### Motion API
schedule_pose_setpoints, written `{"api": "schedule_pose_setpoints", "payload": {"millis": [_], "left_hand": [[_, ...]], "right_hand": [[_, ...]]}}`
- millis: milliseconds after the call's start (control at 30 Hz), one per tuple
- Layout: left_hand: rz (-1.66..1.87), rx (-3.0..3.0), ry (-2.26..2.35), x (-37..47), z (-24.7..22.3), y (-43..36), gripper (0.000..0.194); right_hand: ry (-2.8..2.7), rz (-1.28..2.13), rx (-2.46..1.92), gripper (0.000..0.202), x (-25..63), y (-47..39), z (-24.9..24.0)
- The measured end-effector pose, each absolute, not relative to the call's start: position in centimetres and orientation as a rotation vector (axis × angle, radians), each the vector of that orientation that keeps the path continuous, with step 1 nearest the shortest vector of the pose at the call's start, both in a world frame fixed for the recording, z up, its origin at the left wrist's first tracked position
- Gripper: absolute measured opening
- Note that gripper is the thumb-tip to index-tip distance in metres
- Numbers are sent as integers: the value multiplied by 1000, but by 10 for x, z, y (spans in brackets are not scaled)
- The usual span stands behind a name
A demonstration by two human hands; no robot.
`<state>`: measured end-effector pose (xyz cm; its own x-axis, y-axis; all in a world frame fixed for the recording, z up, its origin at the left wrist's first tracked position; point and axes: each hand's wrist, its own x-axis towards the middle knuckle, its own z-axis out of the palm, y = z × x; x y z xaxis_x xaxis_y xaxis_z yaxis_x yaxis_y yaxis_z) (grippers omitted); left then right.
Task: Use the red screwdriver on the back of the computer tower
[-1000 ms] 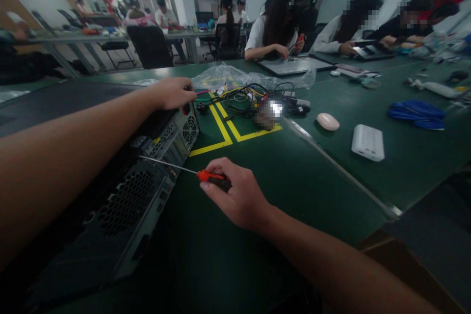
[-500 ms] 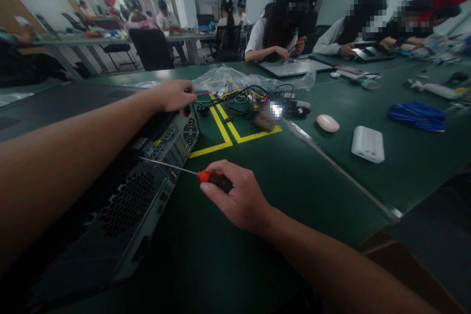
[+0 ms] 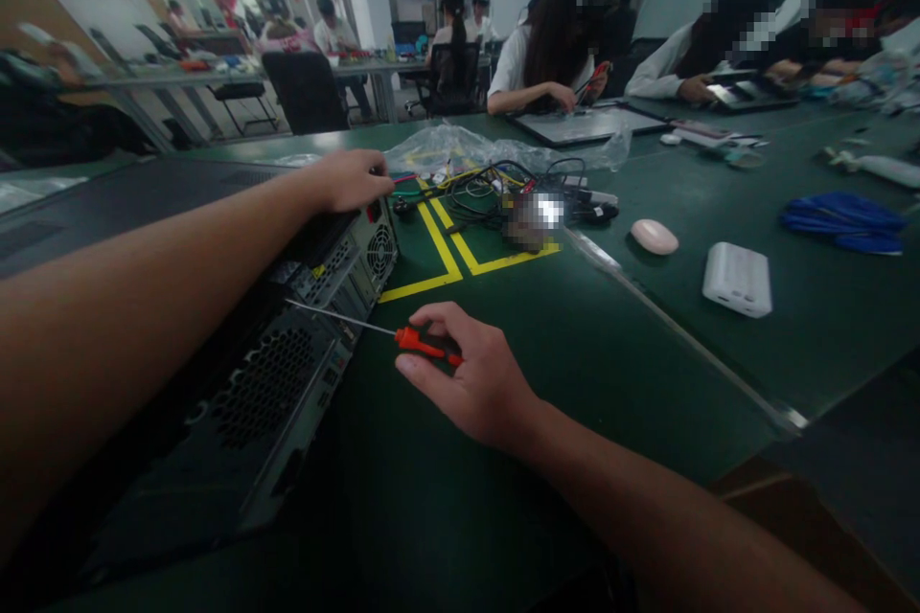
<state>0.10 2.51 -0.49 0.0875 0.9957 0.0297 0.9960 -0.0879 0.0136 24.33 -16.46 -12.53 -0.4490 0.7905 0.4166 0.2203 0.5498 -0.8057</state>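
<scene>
A dark computer case [image 3: 287, 441] lies on the left, its rear side with round vents turned to the right. My left hand [image 3: 352, 180] rests on the far top corner of the case, its fingers bent over the edge; what is under them is hidden. My right hand [image 3: 471, 369] holds a screwdriver [image 3: 421, 343] with an orange and black handle, thumb below and index finger above. The long thin shaft points left, and its tip meets the rear of the case near a small yellow mark.
Tangled cables [image 3: 489, 196] and clear plastic film [image 3: 495, 148] lie beyond the case. Right of them are a pink oval object [image 3: 655, 237], a white block [image 3: 737, 279] and a blue bundle [image 3: 842, 221]. People sit across the green table [image 3: 575, 335].
The right fingers have loosened and shifted around the screwdriver handle, which shows more orange now. The whole view has shifted slightly, and the left hand stays on the case.
</scene>
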Motion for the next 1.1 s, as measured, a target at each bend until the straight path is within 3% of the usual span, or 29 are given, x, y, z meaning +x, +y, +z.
{"api": "schedule_pose_setpoints", "payload": {"millis": [300, 1100], "left_hand": [[-59, -2350, -2083, 0, -4, 25, 60], [-42, -2339, -2078, 8, -1, 18, 60]], "right_hand": [[-1955, 852, -820, 11, 243, -162, -128], [-1942, 821, -823, 10, 241, -161, -129]]}}
